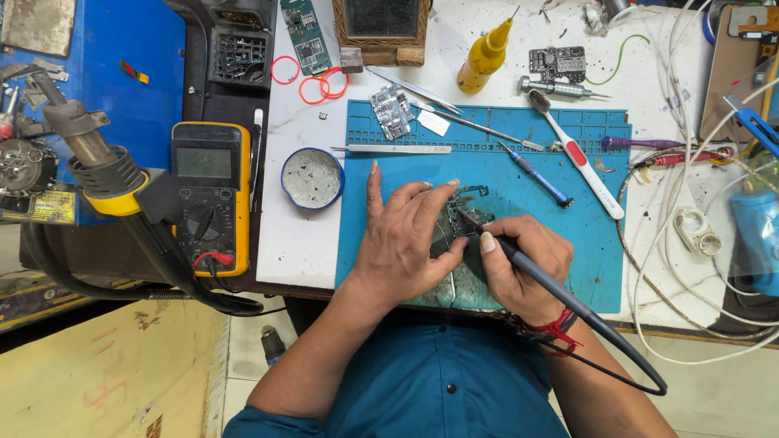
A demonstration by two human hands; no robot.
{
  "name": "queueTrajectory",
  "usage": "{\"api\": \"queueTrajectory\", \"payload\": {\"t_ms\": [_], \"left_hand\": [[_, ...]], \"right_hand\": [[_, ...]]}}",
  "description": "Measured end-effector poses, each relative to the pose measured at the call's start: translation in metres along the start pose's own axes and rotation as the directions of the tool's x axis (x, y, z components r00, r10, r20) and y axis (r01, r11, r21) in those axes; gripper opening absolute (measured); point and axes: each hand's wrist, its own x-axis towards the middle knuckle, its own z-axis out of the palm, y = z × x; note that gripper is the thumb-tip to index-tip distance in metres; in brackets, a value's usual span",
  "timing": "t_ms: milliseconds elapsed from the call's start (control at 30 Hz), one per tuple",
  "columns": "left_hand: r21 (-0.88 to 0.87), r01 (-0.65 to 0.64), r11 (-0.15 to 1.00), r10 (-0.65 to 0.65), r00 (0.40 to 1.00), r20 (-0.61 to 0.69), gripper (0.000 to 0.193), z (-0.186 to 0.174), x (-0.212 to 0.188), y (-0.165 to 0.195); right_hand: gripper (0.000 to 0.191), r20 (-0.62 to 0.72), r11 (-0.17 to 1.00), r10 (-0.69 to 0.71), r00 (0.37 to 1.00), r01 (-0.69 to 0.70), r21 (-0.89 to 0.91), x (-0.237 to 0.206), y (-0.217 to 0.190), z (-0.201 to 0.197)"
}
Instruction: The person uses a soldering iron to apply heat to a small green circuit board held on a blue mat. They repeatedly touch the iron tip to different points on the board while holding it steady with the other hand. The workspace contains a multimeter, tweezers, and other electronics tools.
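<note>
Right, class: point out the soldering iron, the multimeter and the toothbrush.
Soldering iron (535, 274), head view, on its dark handle.
Multimeter (213, 195), head view, on its yellow-edged body.
Toothbrush (578, 154), head view, on its white handle.

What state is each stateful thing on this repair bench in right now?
Yellow digital multimeter: screen blank, leads plugged in.
Round blue-rimmed tin: open, no lid.
Yellow squeeze bottle: upright, nozzle on.
Dark soldering iron: gripped in right hand, tip on circuit board.
Left hand: flat, pressing the board.

Both hands (454, 243) hide most of the opened phone (458, 280) beneath them
</note>
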Motion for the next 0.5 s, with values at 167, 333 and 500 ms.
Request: {"api": "queueTrajectory", "payload": {"t_ms": [167,333,500], "left_hand": [[-0.002,-0.002,1.0,0.002,1.0,0.004,0.078,-0.0006,0.0001,0.0007],[-0.001,0.001,1.0,-0.001,1.0,0.01,0.078,-0.0006,0.0001,0.001],[-0.005,0.001,1.0,-0.001,1.0,0.004,0.077,-0.0005,-0.0003,0.0008]], "right_hand": [[0.01,0.002,1.0,-0.006,1.0,0.006,-0.005,0.0,-0.0004,-0.0004],[0.01,0.008,1.0,-0.003,1.0,0.003,-0.01,0.0001,-0.0012,-0.001],[0.01,0.009,1.0,-0.01,1.0,0.01,0.0,0.0007,-0.001,-0.0012]]}}
